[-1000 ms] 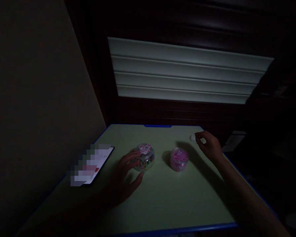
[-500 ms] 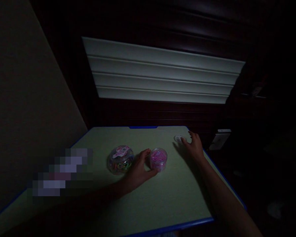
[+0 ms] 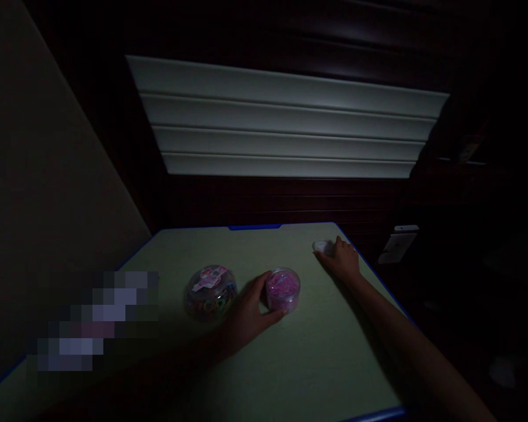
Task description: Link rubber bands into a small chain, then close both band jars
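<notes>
My left hand (image 3: 253, 313) is curved around the left side of a small clear tub (image 3: 283, 289) with pink contents, its thumb at the tub's front and its fingers behind the left edge. The tub stands upright with no lid on it. To its left sits a round clear container (image 3: 211, 293) of colourful bands with a pink label on top. Toward the table's back right corner, my right hand (image 3: 341, 258) has its fingers on a clear round lid (image 3: 323, 248) lying on the table.
The pale green table (image 3: 299, 369) has a blue edge. A pixelated patch (image 3: 97, 322) covers something at the left. Behind stands a dark wooden panel with pale slats (image 3: 281, 123). A white object (image 3: 398, 245) shows beyond the right edge.
My right hand has come down onto the clear lid, its fingers closing at the rim. My left hand remains around the pink tub. The camera view has shifted slightly.
</notes>
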Motion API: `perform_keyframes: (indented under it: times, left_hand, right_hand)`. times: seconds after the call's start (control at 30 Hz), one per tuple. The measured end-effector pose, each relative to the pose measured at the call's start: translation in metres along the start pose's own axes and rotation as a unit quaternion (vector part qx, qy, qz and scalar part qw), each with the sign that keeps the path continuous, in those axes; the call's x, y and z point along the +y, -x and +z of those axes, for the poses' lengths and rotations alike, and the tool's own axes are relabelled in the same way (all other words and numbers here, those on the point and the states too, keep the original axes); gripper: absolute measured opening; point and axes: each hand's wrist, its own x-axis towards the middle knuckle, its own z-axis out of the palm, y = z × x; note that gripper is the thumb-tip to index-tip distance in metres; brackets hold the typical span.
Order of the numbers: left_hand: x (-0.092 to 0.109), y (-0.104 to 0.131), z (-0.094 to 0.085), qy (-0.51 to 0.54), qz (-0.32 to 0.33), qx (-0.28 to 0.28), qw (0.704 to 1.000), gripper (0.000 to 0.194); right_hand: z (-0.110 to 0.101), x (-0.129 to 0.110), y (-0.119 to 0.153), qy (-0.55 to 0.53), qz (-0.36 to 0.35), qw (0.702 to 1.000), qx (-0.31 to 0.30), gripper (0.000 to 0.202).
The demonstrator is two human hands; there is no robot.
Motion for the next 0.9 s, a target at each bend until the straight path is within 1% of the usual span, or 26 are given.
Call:
perform_keyframes:
  times: [0.13, 0.2, 0.3, 0.4, 0.5, 0.6, 0.8, 0.9]
  left_hand:
    - [0.001, 0.0, 0.0, 0.009, 0.0, -0.003, 1.0, 0.072]
    - [0.002, 0.0, -0.001, 0.009, 0.003, -0.001, 1.0, 0.072]
    - [0.004, 0.002, -0.002, 0.0, -0.004, 0.003, 1.0, 0.071]
    - [0.008, 0.003, -0.004, -0.007, -0.007, 0.003, 1.0, 0.07]
    - [0.011, 0.003, -0.005, -0.005, -0.006, 0.0, 1.0, 0.07]
    - [0.011, 0.004, -0.005, 0.007, -0.003, -0.005, 1.0, 0.069]
    - [0.009, 0.007, -0.008, 0.036, -0.009, -0.019, 0.999, 0.071]
    - [0.009, 0.007, -0.013, 0.045, -0.015, -0.034, 0.998, 0.072]
  right_hand:
    - [0.002, 0.006, -0.005, -0.028, -0.002, 0.999, -0.018, 0.07]
    - [0.002, 0.009, -0.007, -0.056, -0.001, 0.998, -0.022, 0.071]
    - [0.001, 0.011, -0.008, -0.106, 0.008, 0.994, -0.02, 0.078]
    - [-0.001, 0.008, -0.007, -0.162, 0.013, 0.987, -0.022, 0.083]
    - [-0.007, 0.0, -0.002, -0.222, 0.004, 0.974, -0.037, 0.076]
    - [-0.021, -0.011, 0.007, -0.282, -0.02, 0.957, -0.068, 0.07]
    - [-0.055, -0.032, 0.025, -0.379, -0.101, 0.909, -0.139, 0.071]
    - [-0.063, -0.035, 0.029, -0.438, -0.124, 0.874, -0.172, 0.07]
